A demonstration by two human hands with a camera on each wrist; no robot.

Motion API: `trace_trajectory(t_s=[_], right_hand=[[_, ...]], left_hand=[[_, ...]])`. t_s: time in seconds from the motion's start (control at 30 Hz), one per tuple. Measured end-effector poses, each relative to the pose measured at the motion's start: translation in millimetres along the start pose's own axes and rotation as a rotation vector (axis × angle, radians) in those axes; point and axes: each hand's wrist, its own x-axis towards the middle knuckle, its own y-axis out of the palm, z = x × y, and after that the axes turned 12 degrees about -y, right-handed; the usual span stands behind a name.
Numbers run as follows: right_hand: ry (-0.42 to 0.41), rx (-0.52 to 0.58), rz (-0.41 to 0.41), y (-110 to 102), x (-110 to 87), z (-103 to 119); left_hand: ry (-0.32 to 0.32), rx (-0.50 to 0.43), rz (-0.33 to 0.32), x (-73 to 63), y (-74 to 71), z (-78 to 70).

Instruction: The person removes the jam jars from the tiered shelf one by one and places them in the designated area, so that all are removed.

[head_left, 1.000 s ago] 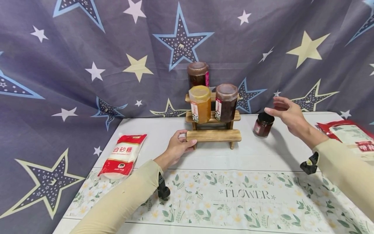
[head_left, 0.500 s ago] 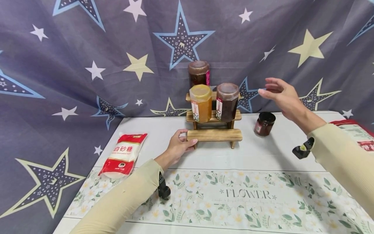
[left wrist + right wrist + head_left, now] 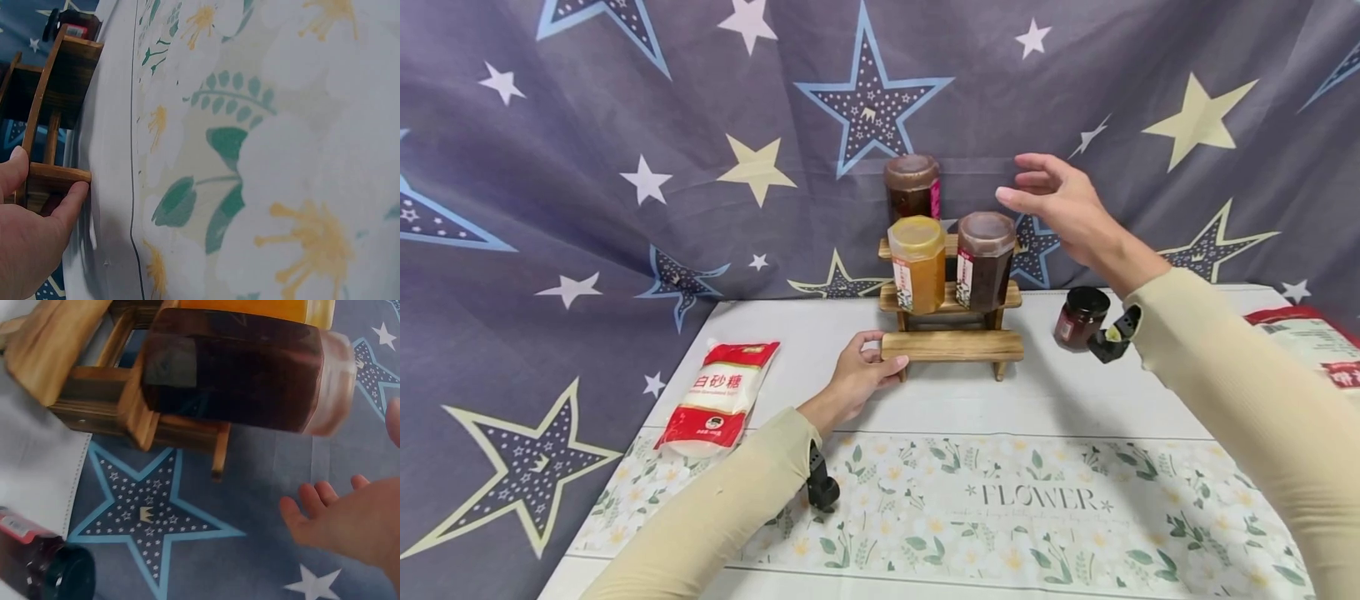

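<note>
A three-step wooden display rack [image 3: 951,346] stands at the back of the table. My left hand [image 3: 859,375] grips the left end of its lowest step; in the left wrist view, thumb and fingers [image 3: 74,203] lie around that end. The middle step bears a jar of orange contents [image 3: 928,279] and, to its right, a dark jar with a pale lid [image 3: 988,279]. Another dark jar [image 3: 910,200] is on the top step at left. My right hand [image 3: 1063,208] is raised in the air right of the pale-lidded dark jar, fingers spread and holding nothing.
A small jar with a black lid [image 3: 1078,321] stands on the table right of the rack, below the right forearm. Left lies a red and white sugar bag [image 3: 718,396]; a red bag [image 3: 1303,337] lies far right. A star-patterned cloth [image 3: 700,75] hangs behind.
My right hand has risen from beside the small black-lidded jar and moved left toward the rack. The left hand keeps its grip, and the jars stay where they were.
</note>
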Motion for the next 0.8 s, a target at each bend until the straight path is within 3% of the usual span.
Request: trace_trajectory(t_s=[0.4,0.8], right_hand=[[0.000,-0.009,0.060,26,22.5,19],[0.075,-0.081,0.110,59,41.1,26]], left_hand=[[-0.006,0.003,0.004,-1.8,0.6,-3.0],[-0.002,-0.006,0.008,-1.5,0.0,-0.5]])
